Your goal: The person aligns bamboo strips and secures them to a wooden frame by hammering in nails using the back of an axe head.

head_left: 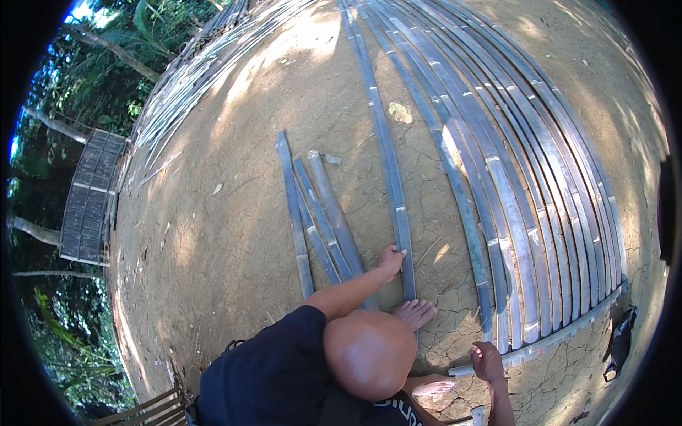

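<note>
Neither of my hands is in view. A crouching person in a dark top bends over close below me. The person's left hand (391, 261) grips the near part of a long, split bamboo strip (394, 177) lying on the ground. Beside that strip rests a bare foot (415, 314). Another hand (489, 363), half-curled, hovers by the near ends of the laid-out bamboo strips (511, 234). Its arm is cut off by the lower edge, and its size fits the crouching person; whether it holds anything is unclear. Several short bamboo pieces (330, 206) lie left of the gripped strip.
A crosswise bamboo piece (568, 323) runs under the strips' near ends. Right of it lies a black object (621, 343). Thin slats (181, 92) are heaped at the far left, near a dark slatted panel (91, 195) and trees. The cracked earth (220, 234) is bare at left.
</note>
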A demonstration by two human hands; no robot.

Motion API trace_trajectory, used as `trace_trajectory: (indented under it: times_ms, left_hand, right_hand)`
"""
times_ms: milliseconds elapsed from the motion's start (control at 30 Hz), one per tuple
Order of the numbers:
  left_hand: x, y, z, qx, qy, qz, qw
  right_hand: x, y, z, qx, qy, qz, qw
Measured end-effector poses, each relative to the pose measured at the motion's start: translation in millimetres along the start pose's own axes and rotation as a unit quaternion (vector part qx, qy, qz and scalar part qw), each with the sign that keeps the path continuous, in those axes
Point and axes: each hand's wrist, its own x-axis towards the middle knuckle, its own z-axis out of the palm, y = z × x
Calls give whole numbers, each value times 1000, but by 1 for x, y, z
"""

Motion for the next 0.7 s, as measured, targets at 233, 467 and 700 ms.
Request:
trace_trajectory:
  times_ms: [233,467,700]
  left_hand:
    - [38,19,-5,-87,50,13,995]
    - [71,11,-2,-100,131,26,986]
    - [72,30,-14,-204,146,-3,968]
  right_hand:
    - [-11,22,10,-18,67,-10,998]
    - [-16,0,5,-3,71,-9,997]
    - [-14,11,-6,27,93,-5,995]
